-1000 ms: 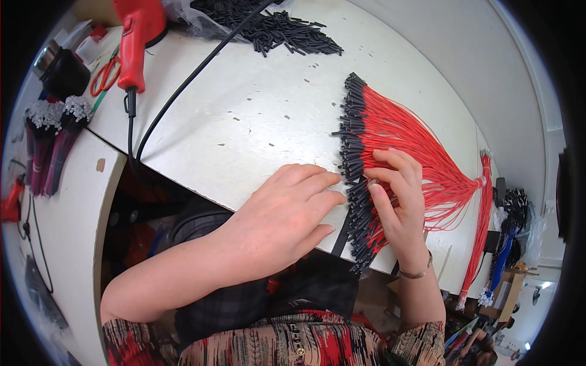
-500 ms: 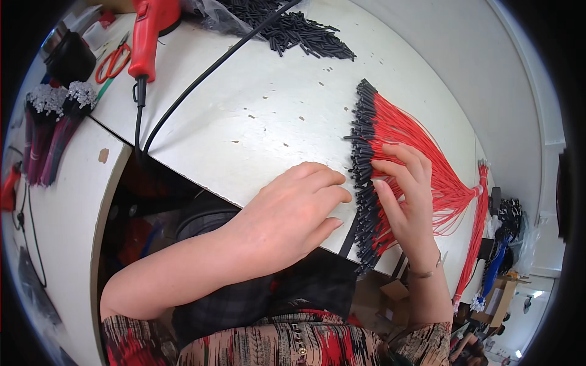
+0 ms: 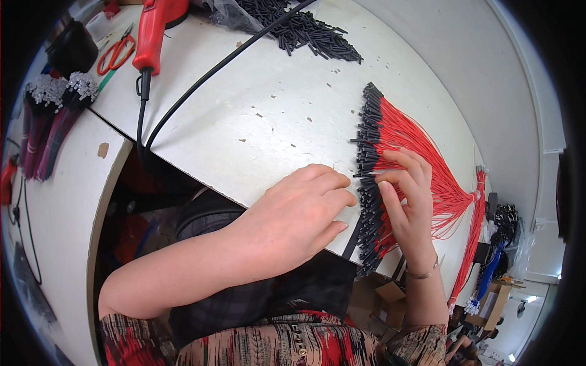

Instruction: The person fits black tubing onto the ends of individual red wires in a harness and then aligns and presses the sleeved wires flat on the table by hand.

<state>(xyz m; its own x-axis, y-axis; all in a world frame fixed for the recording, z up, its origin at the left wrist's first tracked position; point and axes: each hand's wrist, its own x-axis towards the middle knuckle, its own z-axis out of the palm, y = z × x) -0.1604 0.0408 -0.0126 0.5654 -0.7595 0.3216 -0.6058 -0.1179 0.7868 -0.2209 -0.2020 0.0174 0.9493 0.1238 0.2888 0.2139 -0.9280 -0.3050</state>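
Fanning leftward across the worktop (image 3: 244, 158) from a tie at their right, the red wires (image 3: 421, 143) end in a row of black sleeves (image 3: 370, 125). Each wire runs roughly side to side, while that row stretches from the far side toward you. Your right hand (image 3: 412, 207) is nearer, over the wires, thumb and index narrowly set by the sleeves; whether they pinch one, you cannot tell. Your left hand (image 3: 299, 213) hangs just left of the sleeve ends, fingers loosely bent, thumb apart. Farther off lie loose black tubes (image 3: 314, 36) and a red heat gun (image 3: 148, 39).
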